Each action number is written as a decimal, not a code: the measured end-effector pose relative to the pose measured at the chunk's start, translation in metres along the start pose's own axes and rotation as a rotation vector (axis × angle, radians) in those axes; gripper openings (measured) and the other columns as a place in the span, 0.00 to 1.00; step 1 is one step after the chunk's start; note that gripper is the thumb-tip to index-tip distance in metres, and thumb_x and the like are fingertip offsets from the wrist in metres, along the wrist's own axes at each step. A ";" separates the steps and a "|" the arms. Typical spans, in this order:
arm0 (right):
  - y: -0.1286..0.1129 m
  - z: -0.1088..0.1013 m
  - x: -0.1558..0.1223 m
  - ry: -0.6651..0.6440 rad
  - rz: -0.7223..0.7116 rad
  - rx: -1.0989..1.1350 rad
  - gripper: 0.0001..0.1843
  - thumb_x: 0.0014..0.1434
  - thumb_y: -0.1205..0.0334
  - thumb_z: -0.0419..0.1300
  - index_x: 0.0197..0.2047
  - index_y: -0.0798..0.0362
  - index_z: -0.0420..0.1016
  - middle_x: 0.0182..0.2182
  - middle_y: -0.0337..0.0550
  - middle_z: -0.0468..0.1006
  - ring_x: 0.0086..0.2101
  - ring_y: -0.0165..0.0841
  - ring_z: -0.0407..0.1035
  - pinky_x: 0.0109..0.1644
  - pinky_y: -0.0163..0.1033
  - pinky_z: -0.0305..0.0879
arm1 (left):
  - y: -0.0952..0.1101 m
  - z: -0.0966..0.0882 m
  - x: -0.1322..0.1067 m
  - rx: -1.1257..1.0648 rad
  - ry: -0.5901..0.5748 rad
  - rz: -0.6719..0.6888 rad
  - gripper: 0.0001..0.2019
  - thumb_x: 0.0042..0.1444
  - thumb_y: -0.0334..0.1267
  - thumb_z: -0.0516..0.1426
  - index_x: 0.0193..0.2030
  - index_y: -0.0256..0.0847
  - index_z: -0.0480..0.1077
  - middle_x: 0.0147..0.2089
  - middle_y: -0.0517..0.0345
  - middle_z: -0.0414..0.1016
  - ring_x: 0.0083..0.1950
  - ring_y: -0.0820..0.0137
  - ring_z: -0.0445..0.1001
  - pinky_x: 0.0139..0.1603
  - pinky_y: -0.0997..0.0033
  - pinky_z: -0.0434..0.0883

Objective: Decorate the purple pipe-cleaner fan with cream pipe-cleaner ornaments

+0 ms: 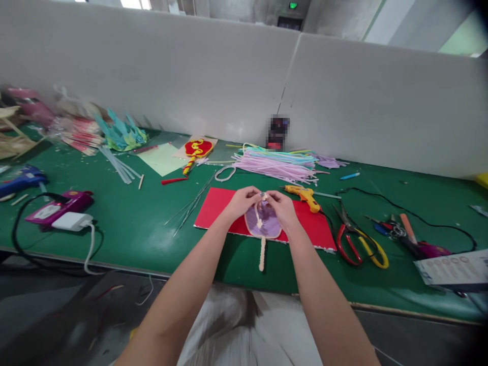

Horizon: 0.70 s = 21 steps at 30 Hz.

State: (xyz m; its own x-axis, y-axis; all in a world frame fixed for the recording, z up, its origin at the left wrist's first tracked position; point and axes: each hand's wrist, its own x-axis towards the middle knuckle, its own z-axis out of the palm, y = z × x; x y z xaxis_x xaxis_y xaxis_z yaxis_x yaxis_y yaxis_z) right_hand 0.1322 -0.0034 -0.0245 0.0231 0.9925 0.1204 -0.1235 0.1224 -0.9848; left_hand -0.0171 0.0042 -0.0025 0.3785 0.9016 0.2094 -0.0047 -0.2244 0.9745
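A small round fan [271,226] with a purple face, a cream fuzzy rim and a twisted cream handle [262,256] lies on a red board [219,206]. Its handle points toward me, past the board's near edge. My left hand [242,203] and my right hand [284,208] meet over the fan's far edge, thumbs and fingertips pinched together. Between them is a cream pipe cleaner [256,212], one length of which curves down across the purple face to a small cream shape. The fingers partly hide the piece at the tips.
A yellow glue gun [305,195], red-and-yellow-handled pliers [348,244] and keys [392,229] lie to the right. Behind are a pile of pipe cleaners [272,165] and a red-and-yellow fan [198,148]. Thin wires [194,203] and a purple power strip [72,203] lie left.
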 end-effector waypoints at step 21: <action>-0.009 0.007 -0.004 0.059 0.042 0.170 0.11 0.40 0.57 0.67 0.29 0.52 0.76 0.26 0.35 0.75 0.25 0.26 0.66 0.32 0.34 0.64 | -0.002 0.004 0.004 0.056 0.189 -0.017 0.14 0.56 0.43 0.46 0.29 0.36 0.65 0.26 0.59 0.71 0.28 0.72 0.69 0.32 0.74 0.65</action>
State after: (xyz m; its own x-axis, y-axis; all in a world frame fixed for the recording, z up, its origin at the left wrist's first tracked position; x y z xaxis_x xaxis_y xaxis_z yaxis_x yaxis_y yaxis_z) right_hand 0.1261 -0.0083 -0.0148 0.0723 0.9951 0.0674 -0.2912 0.0857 -0.9528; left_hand -0.0116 0.0062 -0.0044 0.1975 0.9577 0.2093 0.0541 -0.2238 0.9731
